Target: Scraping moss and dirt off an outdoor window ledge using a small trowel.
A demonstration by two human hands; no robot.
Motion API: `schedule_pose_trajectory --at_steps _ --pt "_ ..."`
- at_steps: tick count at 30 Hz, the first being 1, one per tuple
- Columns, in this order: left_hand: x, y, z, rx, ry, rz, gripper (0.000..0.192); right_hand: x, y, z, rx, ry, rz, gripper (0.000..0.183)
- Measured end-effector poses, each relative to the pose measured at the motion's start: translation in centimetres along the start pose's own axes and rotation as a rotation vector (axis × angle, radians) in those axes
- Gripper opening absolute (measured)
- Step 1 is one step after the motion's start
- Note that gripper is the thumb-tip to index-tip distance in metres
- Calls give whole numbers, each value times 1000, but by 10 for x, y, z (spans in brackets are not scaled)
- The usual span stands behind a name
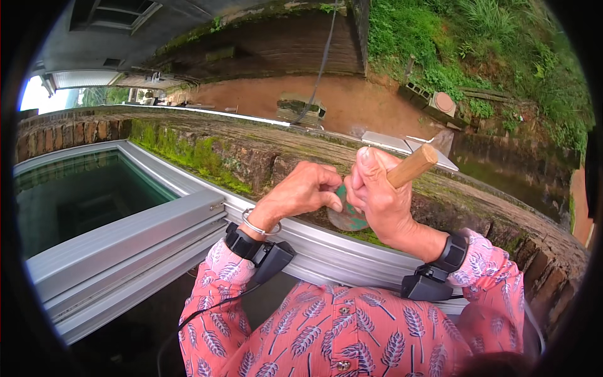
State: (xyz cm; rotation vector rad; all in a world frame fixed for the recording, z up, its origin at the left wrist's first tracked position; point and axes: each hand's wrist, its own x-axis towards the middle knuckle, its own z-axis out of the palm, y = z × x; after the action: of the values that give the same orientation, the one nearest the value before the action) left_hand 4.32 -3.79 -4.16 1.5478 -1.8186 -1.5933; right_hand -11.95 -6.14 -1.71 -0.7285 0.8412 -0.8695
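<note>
My right hand [384,198] is wrapped around the thick wooden handle [412,165] of a hand tool, and the handle's cut end points up and to the right. Below the fist shows a broad, rounded blade [347,219] with worn green paint; its exact kind is unclear. At the blade's left edge is my left hand [306,188], fingers curled and thumb bent. Whether it pinches the blade or only touches it is hidden. Both hands are above the mossy brick sill [254,162], just outside the aluminium window frame [320,240].
A sliding window sash [127,245] with dark glass [89,198] lies to the left. Bright moss [188,153] grows along the sill. Beyond the ledge, a cable [322,61] hangs above a reddish dirt yard [254,96]. Hollow blocks [417,94] stand near a grassy bank [499,52].
</note>
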Motion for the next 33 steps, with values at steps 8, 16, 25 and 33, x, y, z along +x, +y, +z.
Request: schedule_pose_trajectory --at_steps 8,16,25,33 --pt "0 5 -4 -15 -74 48 30 -3 -8 4 16 47 75 42" --pt "-20 -18 -35 4 -12 -3 31 13 5 33 188 -56 48 41" --pt "-4 -8 -16 -73 -44 10 27 18 0 11 74 -43 99 41" --pt "-16 -11 -27 -73 -7 -141 25 23 12 26 63 -28 25 42"
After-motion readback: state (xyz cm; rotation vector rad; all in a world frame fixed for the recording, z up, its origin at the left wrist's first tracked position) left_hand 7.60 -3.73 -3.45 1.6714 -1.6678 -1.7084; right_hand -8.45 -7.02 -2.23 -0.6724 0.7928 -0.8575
